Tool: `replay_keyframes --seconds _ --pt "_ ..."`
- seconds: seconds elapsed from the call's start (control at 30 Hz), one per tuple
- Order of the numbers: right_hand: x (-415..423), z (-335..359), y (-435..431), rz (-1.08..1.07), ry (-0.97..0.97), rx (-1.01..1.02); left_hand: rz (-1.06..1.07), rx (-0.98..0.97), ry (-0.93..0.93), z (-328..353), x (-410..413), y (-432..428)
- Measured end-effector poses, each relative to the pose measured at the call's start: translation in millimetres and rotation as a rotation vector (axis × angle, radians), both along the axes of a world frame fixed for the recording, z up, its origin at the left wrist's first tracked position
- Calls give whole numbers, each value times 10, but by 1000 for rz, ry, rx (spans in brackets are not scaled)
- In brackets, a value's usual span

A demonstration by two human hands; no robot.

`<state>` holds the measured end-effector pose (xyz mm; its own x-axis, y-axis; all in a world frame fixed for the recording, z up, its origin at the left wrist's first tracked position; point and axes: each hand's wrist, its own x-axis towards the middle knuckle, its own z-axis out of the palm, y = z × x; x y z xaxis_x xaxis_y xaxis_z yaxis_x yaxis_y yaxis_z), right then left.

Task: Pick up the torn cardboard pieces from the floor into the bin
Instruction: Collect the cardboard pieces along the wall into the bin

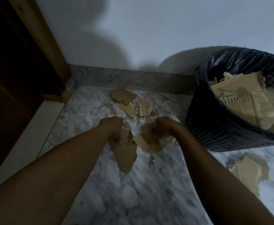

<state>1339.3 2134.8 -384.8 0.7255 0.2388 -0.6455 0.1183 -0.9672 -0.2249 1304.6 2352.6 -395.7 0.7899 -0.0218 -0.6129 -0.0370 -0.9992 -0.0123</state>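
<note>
Torn brown cardboard pieces lie scattered on the marble floor. My left hand (112, 129) is closed on a long pointed cardboard piece (125, 154) that hangs down toward the floor. My right hand (161, 129), blurred, grips a bunch of crumpled cardboard scraps (149, 143). More cardboard pieces (126, 101) lie farther off near the skirting, and another piece (246, 169) lies at the right below the bin. The dark mesh bin (214, 127) with a black liner stands at the right, partly filled with torn cardboard (246, 101).
A brown wooden door frame (40, 51) rises at the left. A white wall (149, 30) and a grey marble skirting (133, 78) close off the far side. White and grey marble floor (133, 192) stretches between my arms.
</note>
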Motion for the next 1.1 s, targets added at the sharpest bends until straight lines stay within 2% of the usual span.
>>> replay_keyframes --seconds 0.13,0.27,0.33,0.37,0.43,0.5,0.53,0.6,0.77,0.93,1.1 --pt "-51 -135 54 -161 -73 91 -5 16 -15 -5 -2 -18" --pt "89 118 -106 -345 -269 355 0 11 -14 -10 0 0" --pt "177 167 -179 -371 -359 430 3 13 -3 -20 5 3" --pt "179 242 -180 -344 -336 450 4 12 -2 -24 10 0" --pt "84 365 -103 -298 -146 420 -4 16 -11 -11 13 -13" --pt "-56 311 9 -172 33 242 -15 26 -17 2 15 -23" --pt "-161 224 91 -98 61 123 -18 31 -14 6 12 -28" --pt "-335 -3 233 35 0 -22 -20 35 -10 -1 18 -35" --pt "-390 -239 375 80 -102 -152 -26 41 5 -20 33 -7" --pt "-239 -261 338 130 -14 -92 -291 151 -142 -12 104 -41" --pt "-230 -216 265 106 -22 66 -401 136 -62 -7 250 -104"
